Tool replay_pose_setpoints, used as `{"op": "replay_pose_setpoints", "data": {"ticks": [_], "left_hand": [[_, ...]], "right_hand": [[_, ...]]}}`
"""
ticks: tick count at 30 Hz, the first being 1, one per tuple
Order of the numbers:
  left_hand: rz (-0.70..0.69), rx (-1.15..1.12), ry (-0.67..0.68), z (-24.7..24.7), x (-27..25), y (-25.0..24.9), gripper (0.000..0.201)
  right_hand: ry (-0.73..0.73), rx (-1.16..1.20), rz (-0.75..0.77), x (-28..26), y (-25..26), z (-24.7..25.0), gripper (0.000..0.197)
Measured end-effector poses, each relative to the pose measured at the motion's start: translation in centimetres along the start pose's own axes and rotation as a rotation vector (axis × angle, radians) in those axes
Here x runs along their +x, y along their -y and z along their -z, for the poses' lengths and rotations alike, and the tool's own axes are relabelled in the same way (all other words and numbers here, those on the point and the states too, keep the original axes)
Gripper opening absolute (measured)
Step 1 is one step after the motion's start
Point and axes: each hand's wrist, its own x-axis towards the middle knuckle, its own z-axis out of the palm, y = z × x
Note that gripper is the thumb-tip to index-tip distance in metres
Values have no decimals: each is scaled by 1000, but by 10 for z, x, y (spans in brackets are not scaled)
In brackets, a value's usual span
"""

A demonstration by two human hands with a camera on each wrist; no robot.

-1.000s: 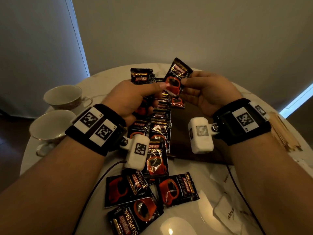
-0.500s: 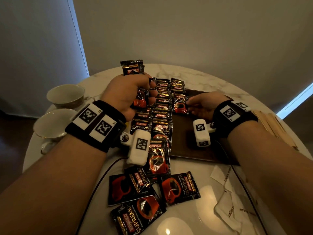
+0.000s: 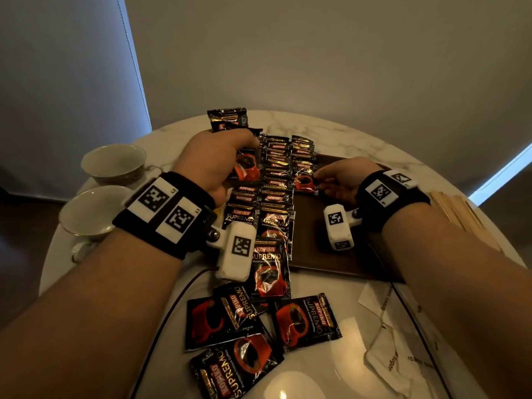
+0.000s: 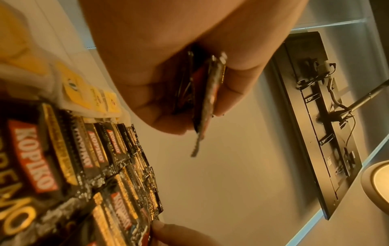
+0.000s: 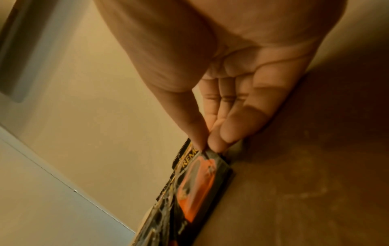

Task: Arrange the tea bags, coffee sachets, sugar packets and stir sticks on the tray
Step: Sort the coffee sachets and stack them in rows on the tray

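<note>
Right now the right hand (image 3: 341, 180) pinches, thumb against fingertips (image 5: 219, 143), the near-right corner of a black foil coffee sachet with a red cup printed on it (image 3: 305, 181), which lies flat on the dark brown wooden tray (image 3: 331, 263) at the near end of the rightmost overlapping row of sachets (image 3: 302, 148). That sachet sits directly left of this grip, its long axis running away from the person, in line with the row. The left hand (image 3: 216, 165) is curled round a small stack of the same black foil sachets (image 3: 229, 119), held upright above the left rows; it is farther from the placed sachet than the right. Letting go looks like the next step, and the tray to the right of the row is bare wood.

On the round white marble surface (image 3: 359, 133) lie loose coffee sachets (image 3: 259, 326) near the person, white paper sugar packets (image 3: 383, 309) at near right, pale wooden stir sticks (image 3: 457, 208) at far right, and two white teacups (image 3: 112, 162) at left. Behind stands a plain grey wall.
</note>
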Motion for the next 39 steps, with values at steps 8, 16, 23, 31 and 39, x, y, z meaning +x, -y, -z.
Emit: {"op": "replay_pose_setpoints", "data": {"ticks": [8,16,23,31,39], "left_hand": [[-15,29,73,-3,-3,6,16],[-57,-19,151,-9,-7,10,18],[116,-121,159,-7,-6,5,43],[64,-12,230,-6,-11,6,56],[-38,150,351,-5,-14,9,46]], "right_hand": [[88,336,138,-26,-1,11,21],[521,114,401,-79,6,-16,15],[481,253,558,-72,-1,-19,19],[526,93,542,-85,6,-24,24],[430,258,392,-87,7,-21,15]]}}
